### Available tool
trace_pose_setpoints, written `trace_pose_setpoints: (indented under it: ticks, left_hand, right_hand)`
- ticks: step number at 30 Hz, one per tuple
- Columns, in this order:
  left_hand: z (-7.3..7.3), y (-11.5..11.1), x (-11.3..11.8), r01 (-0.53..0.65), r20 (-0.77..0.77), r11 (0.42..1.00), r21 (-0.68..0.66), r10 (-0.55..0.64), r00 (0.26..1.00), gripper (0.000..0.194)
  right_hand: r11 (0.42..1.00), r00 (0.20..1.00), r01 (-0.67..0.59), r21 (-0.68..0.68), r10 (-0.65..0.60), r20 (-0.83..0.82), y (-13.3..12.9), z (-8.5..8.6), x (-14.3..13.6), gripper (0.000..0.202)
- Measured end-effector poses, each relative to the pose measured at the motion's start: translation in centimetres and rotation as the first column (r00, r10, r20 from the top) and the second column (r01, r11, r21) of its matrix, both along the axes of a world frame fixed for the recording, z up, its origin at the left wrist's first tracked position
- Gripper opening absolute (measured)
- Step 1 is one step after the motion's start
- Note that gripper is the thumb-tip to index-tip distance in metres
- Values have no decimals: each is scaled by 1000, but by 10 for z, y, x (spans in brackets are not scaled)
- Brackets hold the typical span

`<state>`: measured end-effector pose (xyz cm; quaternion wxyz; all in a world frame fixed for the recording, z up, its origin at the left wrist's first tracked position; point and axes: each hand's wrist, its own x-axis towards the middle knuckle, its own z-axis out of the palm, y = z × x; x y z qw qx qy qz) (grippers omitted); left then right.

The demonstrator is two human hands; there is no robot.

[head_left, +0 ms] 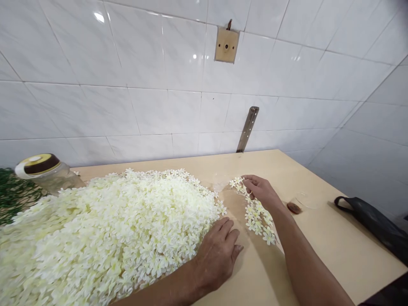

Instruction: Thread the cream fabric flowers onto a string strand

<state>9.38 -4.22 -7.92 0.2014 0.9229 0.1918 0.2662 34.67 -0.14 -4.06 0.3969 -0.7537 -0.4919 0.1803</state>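
Observation:
A large heap of white flowers (137, 221) with pale yellow centres covers the left part of the table. My left hand (216, 255) rests at the heap's right edge, palm down, fingers bent and somewhat apart; nothing shows in it. To the right, my right hand (259, 189) has its thumb and fingertips together at the upper end of a small group of flowers (255, 219). These flowers trail down the tabletop beside my right wrist, partly behind it.
A clear jar with a brown and yellow lid (43, 163) tilts at the back left, beside green netting-like strands (15, 193). A small brown object (293, 208) and a black bag (372, 221) lie right on the table (325, 238). A metal bracket (247, 129) stands against the wall.

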Motion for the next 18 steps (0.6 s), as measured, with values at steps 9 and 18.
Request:
trace_pose_setpoints:
  ticks: [9, 18]
  left_hand:
    - [40, 21, -8, -51, 310, 977, -207, 115, 944, 29]
    - [59, 62, -18, -110, 445, 985, -135, 159, 881, 33]
  right_hand:
    - [934, 595, -287, 213, 348, -724, -21, 42, -33, 40]
    - [786, 406, -571, 236, 520, -751, -19, 40, -89, 33]
